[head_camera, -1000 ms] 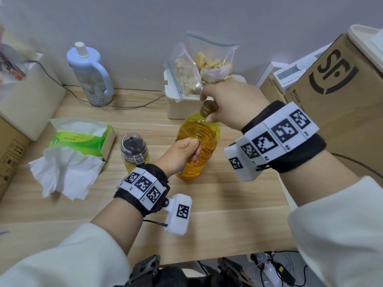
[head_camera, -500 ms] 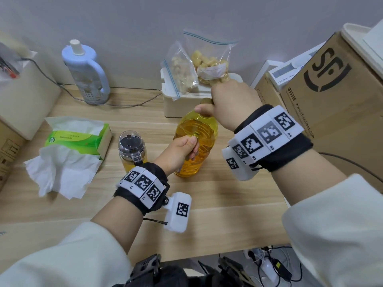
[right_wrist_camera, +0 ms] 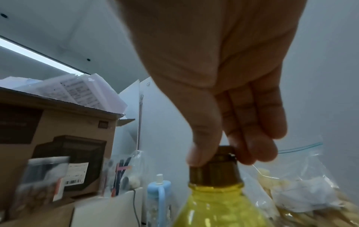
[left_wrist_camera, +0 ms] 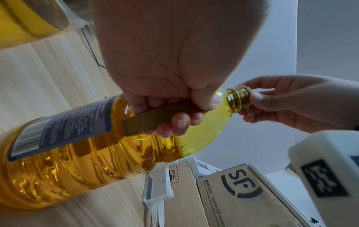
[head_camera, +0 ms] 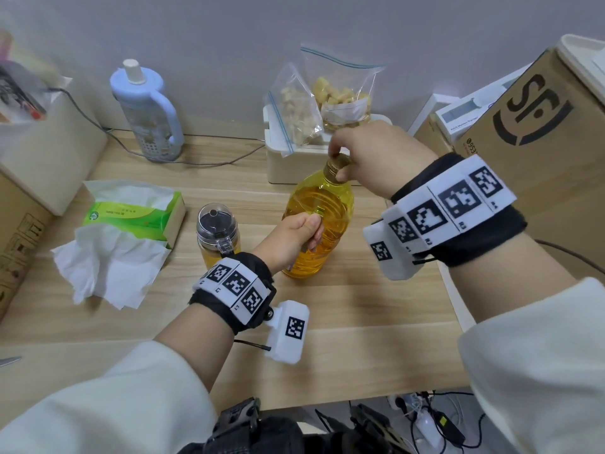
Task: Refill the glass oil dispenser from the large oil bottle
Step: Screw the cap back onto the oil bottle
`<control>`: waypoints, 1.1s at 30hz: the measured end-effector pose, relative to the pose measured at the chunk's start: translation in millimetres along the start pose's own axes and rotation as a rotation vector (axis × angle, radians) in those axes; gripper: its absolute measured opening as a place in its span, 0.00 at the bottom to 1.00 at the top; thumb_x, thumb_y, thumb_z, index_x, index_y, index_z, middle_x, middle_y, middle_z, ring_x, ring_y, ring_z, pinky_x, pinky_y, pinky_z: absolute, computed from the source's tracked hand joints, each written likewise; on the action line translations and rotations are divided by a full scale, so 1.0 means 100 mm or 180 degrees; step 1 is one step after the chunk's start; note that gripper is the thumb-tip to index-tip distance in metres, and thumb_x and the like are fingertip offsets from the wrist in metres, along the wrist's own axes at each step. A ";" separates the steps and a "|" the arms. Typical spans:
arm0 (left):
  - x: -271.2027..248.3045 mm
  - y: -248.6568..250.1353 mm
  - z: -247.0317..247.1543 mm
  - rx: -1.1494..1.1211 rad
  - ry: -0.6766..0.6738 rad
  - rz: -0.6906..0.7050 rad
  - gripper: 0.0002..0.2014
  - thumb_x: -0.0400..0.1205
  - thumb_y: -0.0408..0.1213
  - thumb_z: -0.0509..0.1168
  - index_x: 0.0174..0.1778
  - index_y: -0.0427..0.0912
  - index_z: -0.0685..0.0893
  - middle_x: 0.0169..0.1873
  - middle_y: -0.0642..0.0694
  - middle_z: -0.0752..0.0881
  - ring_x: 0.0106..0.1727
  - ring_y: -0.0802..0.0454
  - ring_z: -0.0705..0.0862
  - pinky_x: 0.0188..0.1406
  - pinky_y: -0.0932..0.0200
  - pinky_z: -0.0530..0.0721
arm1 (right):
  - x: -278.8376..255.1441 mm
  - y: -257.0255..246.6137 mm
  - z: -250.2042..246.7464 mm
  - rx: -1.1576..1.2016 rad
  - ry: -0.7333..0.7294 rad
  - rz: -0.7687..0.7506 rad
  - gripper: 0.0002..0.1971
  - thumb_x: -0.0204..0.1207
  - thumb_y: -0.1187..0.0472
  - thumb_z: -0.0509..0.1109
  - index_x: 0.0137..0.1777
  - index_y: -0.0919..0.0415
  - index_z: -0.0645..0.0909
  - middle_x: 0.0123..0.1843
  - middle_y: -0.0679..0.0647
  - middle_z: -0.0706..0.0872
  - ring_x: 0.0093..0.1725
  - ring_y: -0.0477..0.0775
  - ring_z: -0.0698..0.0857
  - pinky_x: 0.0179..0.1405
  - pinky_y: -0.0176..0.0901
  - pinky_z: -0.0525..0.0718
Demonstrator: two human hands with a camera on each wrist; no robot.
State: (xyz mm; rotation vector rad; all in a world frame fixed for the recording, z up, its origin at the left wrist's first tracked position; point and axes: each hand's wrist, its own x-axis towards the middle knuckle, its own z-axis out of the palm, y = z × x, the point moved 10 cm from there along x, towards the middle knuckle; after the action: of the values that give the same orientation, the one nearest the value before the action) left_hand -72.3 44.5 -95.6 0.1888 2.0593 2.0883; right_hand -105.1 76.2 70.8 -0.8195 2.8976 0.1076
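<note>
cap (right_wrist_camera: 213, 173): top covered by the right hand (head_camera: 376, 158); whether it is seated cannot be told.
glass oil dispenser (head_camera: 217, 237): base hidden behind the left wrist band (head_camera: 235, 283).
boxes (right_wrist_camera: 58, 153): labels blurred, perhaps unreadable.

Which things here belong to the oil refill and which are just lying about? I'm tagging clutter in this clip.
Part of the job:
- large oil bottle, gripped by the left hand
- its cap, pinched by the right hand
- glass oil dispenser, lid on

Lying about:
- tissue pack
- blue jug
- snack bags
- cardboard box
</note>
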 end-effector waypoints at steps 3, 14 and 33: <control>0.01 -0.01 0.00 0.0000 0.0022 0.0016 0.17 0.79 0.49 0.49 0.28 0.47 0.72 0.22 0.53 0.73 0.30 0.53 0.72 0.40 0.52 0.71 | 0.00 0.03 -0.02 -0.0327 0.0112 0.0276 0.20 0.79 0.43 0.60 0.47 0.63 0.74 0.44 0.57 0.77 0.45 0.59 0.79 0.40 0.49 0.73; -0.01 0.03 -0.01 0.0011 0.0011 0.0058 0.17 0.80 0.49 0.49 0.28 0.47 0.72 0.23 0.53 0.73 0.30 0.54 0.73 0.39 0.55 0.72 | -0.02 0.04 0.03 0.0105 -0.0043 0.0157 0.20 0.76 0.45 0.66 0.56 0.61 0.72 0.49 0.55 0.81 0.48 0.58 0.80 0.41 0.48 0.73; -0.03 0.04 -0.01 0.0011 0.0028 0.0088 0.18 0.79 0.53 0.51 0.27 0.50 0.74 0.22 0.53 0.75 0.30 0.54 0.73 0.39 0.47 0.71 | 0.04 0.01 0.02 0.0008 0.0087 0.0442 0.21 0.79 0.47 0.62 0.56 0.67 0.77 0.46 0.58 0.77 0.45 0.56 0.75 0.42 0.46 0.73</control>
State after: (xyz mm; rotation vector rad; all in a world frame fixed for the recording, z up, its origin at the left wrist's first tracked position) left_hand -69.7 43.2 -91.0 0.2102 2.0769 2.1054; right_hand -109.0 74.7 68.4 -0.6237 2.9775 0.1071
